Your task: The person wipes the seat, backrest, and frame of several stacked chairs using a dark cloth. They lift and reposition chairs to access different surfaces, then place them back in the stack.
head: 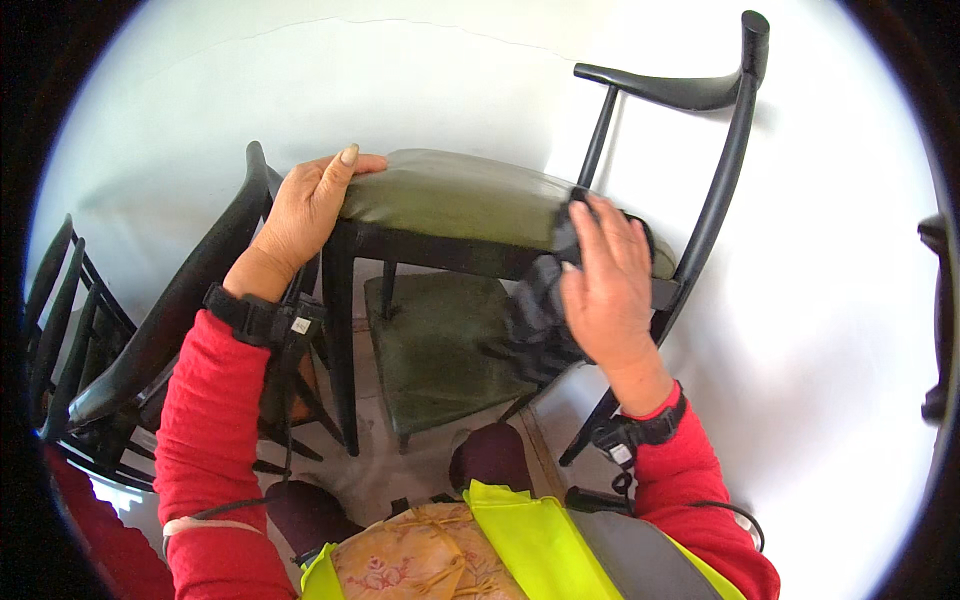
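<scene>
A black wooden chair (439, 250) with a glossy olive-green padded seat (465, 196) stands before me, tilted in the view, its curved backrest (679, 91) at the upper right. My left hand (304, 202) holds the seat's left corner, thumb uppermost; some of its fingers are hidden. Under my right hand (611, 281) is a dark, striped-looking cloth (536, 307), blurred, pressed against the right part of the seat's edge. The cloth's loose end hangs below the seat frame.
Below is a second green chair seat (442, 352). More black chairs (187, 292) crowd the left side. A white wall (450, 82) rises behind the chair. Cables (739, 514) run from black wrist straps along both red sleeves. A dark object (937, 315) shows at the right rim.
</scene>
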Tool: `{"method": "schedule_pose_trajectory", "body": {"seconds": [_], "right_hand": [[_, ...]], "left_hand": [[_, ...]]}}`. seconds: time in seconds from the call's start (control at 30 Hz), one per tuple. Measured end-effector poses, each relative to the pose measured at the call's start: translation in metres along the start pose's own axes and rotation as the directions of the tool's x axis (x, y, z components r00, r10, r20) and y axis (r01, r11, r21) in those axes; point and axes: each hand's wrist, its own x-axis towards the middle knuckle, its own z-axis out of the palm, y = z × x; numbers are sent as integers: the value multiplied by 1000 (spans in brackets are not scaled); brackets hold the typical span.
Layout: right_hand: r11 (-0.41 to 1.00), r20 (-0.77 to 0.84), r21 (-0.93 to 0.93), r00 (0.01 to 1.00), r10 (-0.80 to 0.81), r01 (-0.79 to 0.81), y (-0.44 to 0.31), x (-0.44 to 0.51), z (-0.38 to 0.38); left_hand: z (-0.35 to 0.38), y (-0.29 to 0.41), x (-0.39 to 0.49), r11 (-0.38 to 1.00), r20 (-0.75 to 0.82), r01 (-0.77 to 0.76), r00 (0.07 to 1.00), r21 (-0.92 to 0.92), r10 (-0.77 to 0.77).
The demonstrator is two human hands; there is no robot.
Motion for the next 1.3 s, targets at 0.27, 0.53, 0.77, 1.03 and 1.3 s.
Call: {"method": "schedule_pose_trajectory", "body": {"seconds": [0.27, 0.53, 0.77, 1.03, 1.3], "right_hand": [[969, -130, -233, 990, 51, -80, 60, -82, -13], [992, 283, -71, 956, -80, 104, 50, -163, -20], [980, 272, -180, 962, -28, 79, 59, -163, -41], [962, 141, -151, 968, -206, 226, 27, -178, -22], [609, 406, 567, 831, 379, -555, -6, -176, 42]], "left_hand": [[-2, -2, 0, 999, 3, -23, 1000, 39, 23], [-9, -14, -4, 993, 20, -34, 999, 110, 32], [-17, -13, -9, 1000, 59, -10, 998, -9, 10], [-22, -8, -21, 990, 5, 86, 996, -111, -86], [-7, 30, -30, 988, 24, 146, 989, 44, -148]]}}
